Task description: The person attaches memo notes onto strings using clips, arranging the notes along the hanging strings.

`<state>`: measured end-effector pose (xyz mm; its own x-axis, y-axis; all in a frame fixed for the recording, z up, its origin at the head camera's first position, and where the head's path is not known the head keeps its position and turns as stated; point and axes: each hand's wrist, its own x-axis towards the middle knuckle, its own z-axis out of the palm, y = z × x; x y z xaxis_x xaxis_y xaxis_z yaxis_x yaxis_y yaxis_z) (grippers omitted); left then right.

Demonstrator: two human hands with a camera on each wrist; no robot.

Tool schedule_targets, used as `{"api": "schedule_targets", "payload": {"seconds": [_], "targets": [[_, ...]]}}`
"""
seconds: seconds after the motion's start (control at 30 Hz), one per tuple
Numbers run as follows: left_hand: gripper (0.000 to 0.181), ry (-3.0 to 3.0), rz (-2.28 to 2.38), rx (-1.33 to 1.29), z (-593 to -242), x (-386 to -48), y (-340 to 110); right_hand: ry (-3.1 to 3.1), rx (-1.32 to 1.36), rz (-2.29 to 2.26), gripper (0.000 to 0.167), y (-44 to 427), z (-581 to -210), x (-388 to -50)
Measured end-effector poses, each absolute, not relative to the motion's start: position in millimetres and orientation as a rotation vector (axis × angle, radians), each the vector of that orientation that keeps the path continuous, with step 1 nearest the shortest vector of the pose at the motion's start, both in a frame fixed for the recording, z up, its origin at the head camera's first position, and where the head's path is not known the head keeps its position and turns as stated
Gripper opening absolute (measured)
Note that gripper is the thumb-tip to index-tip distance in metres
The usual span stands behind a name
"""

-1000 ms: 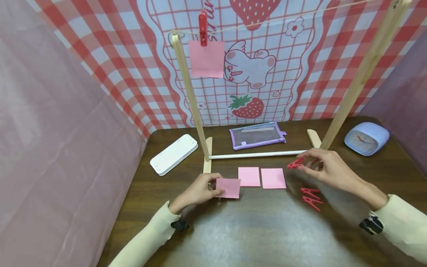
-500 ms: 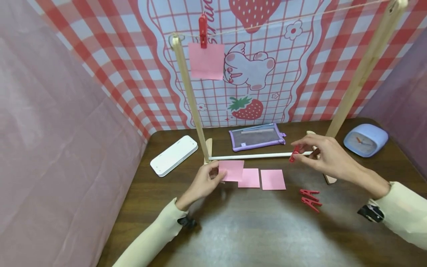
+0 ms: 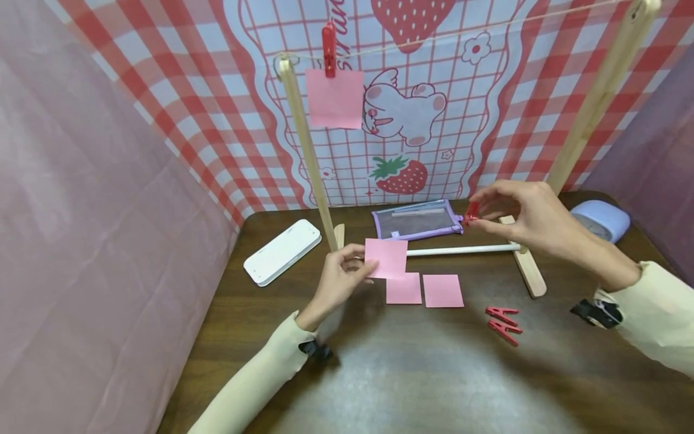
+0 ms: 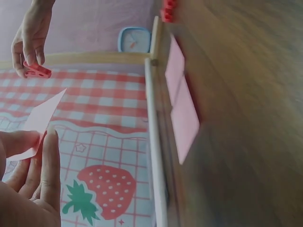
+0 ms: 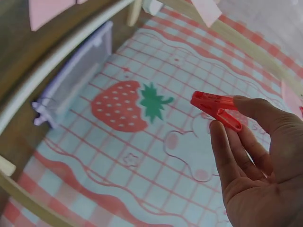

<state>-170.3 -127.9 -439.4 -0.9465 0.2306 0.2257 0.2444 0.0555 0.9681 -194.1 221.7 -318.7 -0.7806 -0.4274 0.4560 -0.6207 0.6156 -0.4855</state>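
Note:
The left hand (image 3: 338, 282) pinches a pink paper square (image 3: 386, 258) by its left edge, raised above the table. In the left wrist view, thumb and fingers grip that paper (image 4: 41, 116). Up to the right, the right hand (image 3: 547, 226) holds a red clothespin (image 3: 471, 214) between thumb and fingertips; the right wrist view shows the clothespin (image 5: 218, 109) pinched at its handle end. Two pink squares (image 3: 403, 289) (image 3: 443, 291) lie side by side on the table, and two red clothespins (image 3: 504, 324) lie to their right. Another pink square (image 3: 335, 99) hangs from a string under a red clothespin (image 3: 329, 51).
A wooden frame with a left post (image 3: 306, 144), a right post (image 3: 602, 96) and a white crossbar (image 3: 461, 249) stands on the table. Behind the bar lies a purple-edged pouch (image 3: 417, 220). A white case (image 3: 283, 252) is at the left, a blue clock (image 3: 607, 218) at the back right.
Both hands have risen and moved toward the back, the left also rightward with its paper. The clothespin in the right hand has turned more upright. The hanging paper stays in place.

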Motion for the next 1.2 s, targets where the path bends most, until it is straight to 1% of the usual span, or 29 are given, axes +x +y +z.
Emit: {"api": "schedule_targets", "payload": {"seconds": [0.1, 0.3, 0.6, 0.77, 0.93, 1.03, 1.2], "targets": [[0.026, -2.229, -2.093, -0.476, -435.9, -174.0, -123.6, -2.552, 0.866, 0.902, 0.036, 218.6, -306.8, -196.6], [0.018, -2.166, -2.094, -0.46, -429.3, -181.9, -113.4, -2.548, 0.877, 0.875, 0.035, 212.7, -287.6, -201.7], [0.02, -1.931, -2.272, -0.442, -415.5, -194.1, -99.0, -2.473, 0.936, 0.867, 0.033, 197.7, -257.9, -206.3], [0.012, -1.861, -2.31, -0.444, -407.8, -201.5, -95.8, -2.422, 0.992, 0.864, 0.033, 190.3, -239.8, -206.7], [0.015, -1.815, -2.318, -0.431, -401.2, -209.2, -93.4, -2.396, 0.985, 0.854, 0.037, 185.8, -223.8, -209.0], [0.017, -1.805, -2.31, -0.425, -398.0, -213.8, -92.0, -2.391, 0.957, 0.868, 0.036, 182.1, -213.7, -209.8], [0.013, -1.746, -2.336, -0.432, -389.9, -219.8, -88.5, -2.38, 0.914, 0.877, 0.036, 175.1, -196.4, -210.6]]}}
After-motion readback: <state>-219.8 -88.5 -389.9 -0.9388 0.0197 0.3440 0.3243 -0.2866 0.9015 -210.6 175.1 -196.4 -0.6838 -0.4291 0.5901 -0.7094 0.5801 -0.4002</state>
